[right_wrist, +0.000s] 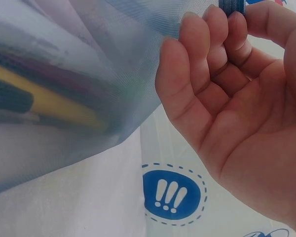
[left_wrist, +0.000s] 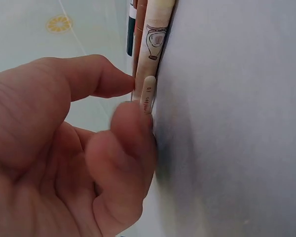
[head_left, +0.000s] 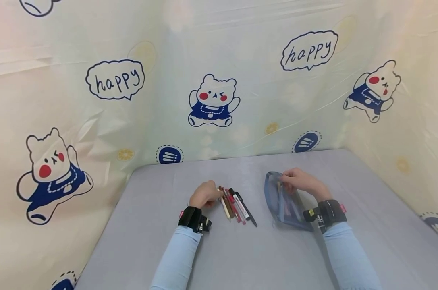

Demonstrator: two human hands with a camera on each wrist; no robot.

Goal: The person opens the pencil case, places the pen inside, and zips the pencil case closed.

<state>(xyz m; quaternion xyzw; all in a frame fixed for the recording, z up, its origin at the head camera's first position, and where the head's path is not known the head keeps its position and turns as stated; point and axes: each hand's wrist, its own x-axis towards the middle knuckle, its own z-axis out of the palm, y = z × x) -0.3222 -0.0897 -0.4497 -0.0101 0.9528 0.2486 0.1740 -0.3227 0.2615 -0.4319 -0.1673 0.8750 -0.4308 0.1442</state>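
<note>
We are looking at a worktop with a smooth grey cover (head_left: 219, 257), where a small cluster of slim pens (head_left: 237, 206) is lying between two bare hands. The left hand (head_left: 206, 194) is reaching to the far left end of the cluster, its fingertips lying beside a cream-coloured pen with a small printed drawing (left_wrist: 153, 42) and its white clip with tiny lettering (left_wrist: 147, 94). Its thumb and fingers are standing partly apart there; we cannot tell whether that grip is clamping on anything.

Beside the cream one we are seeing a brown pen (head_left: 230, 204), red and pink ones, a white pen with dark ends (head_left: 241, 206) and, outermost on the right, a thin black pen (head_left: 249, 211).

The right hand (head_left: 302, 181) is pinching the upper edge of a translucent blue mesh pouch (head_left: 273, 201) — its grip is closing thumb and fingers on the dark blue trim. The pouch is sitting on the worktop just right of the loose pens, and through the mesh we are making out a yellow stick-like item (right_wrist: 69, 106) and a darker piece beside it, both blurred.
</note>
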